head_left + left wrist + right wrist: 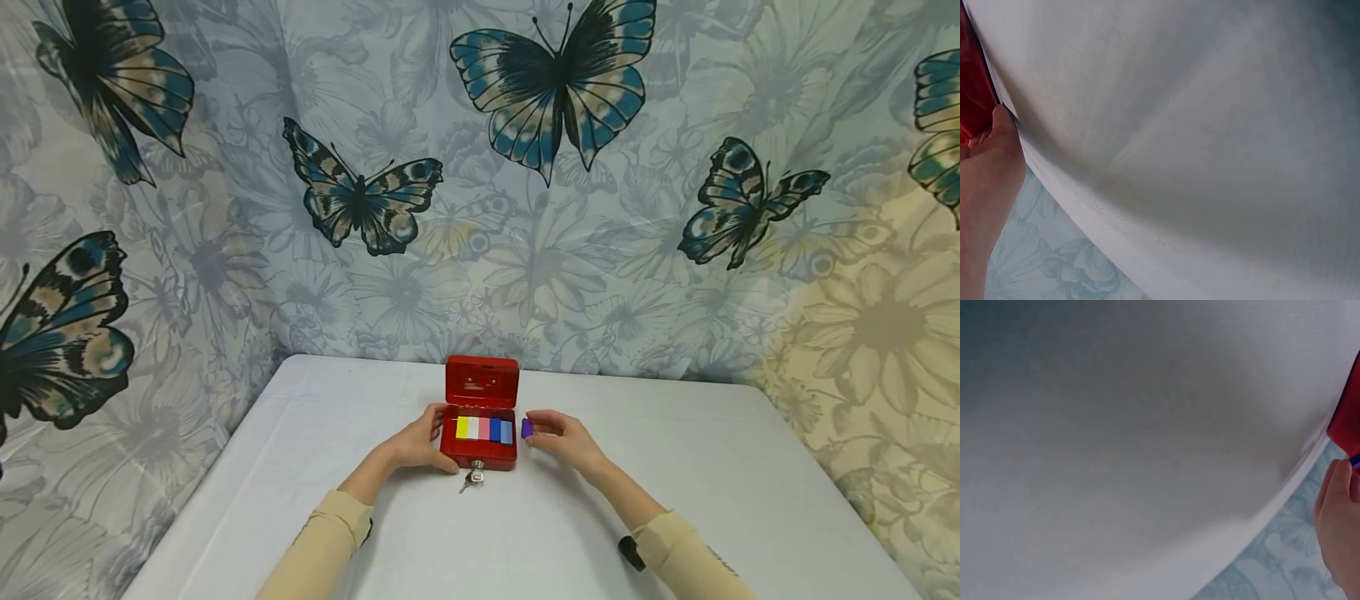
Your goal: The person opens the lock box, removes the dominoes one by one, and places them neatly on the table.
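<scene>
A small red cash box (480,457) stands on the table with its lid (482,383) raised at the back. Inside lies a row of coloured blocks (483,429): yellow, white, pink, dark blue and light blue. My left hand (415,442) holds the box by its left side, thumb at the front corner and fingers toward the back. Just off the box's right side, my right hand (566,440) pinches a purple block (527,428) between thumb and fingers. In the right wrist view only a sliver of that block (1355,461) shows beside the red box.
A small silver padlock (477,475) with a key (466,483) is at the box's front. White cloth covers the table (660,450). Behind it hangs a butterfly-print curtain (540,283). A dark object (632,552) sits at the right sleeve cuff.
</scene>
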`<state>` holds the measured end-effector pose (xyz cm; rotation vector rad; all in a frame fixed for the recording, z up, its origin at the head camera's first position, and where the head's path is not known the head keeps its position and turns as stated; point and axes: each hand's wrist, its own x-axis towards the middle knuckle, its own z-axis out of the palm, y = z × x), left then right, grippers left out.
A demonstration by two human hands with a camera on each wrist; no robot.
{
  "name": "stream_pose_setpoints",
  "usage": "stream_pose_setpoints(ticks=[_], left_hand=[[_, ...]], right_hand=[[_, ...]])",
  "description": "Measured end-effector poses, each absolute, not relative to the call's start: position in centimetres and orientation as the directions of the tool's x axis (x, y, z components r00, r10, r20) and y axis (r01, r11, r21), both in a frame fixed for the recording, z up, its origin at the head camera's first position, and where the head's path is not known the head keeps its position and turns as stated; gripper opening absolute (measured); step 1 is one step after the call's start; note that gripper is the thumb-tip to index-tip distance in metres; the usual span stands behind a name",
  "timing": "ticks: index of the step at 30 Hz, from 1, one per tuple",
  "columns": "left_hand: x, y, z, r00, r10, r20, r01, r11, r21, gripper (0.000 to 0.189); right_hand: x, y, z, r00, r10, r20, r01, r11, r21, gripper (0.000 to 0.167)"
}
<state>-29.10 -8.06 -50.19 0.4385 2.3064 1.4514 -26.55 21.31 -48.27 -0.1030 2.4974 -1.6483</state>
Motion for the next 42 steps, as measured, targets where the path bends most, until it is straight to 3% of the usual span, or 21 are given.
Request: stream_pose_setpoints(ticks=[8, 17, 35, 42], left_hand=[[-29.1, -8.0, -50.1, -0.880, 0.449, -0.153, 0.055, 0.417, 0.907, 0.103], [-29.1, -8.0, -50.0, -0.882, 0.445, -0.156, 0.057, 0.429, 0.901, 0.103], [-29.2, -8.1, -50.2, -0.880, 0.450, -0.150, 0.062, 0.423, 0.904, 0.101], [-29.2, -8.1, -50.1, -0.877, 0.456, -0.150, 0.063, 0.420, 0.905, 0.100]], right_hand=[[-26.6, 21.9, -48.7, -0.981, -0.170, -0.098, 0.001, 0.497, -0.868, 0.043], [-27.1, 21.8, -49.3, -0.964, -0.266, -0.009, -0.163, 0.618, -0.769, 0.043], [-27.1, 21.2, -49.6, -0.936, -0.347, 0.064, -0.293, 0.664, -0.688, 0.045], [-27.0, 21.3, -49.6, -0.946, -0.317, 0.065, -0.272, 0.669, -0.692, 0.049]])
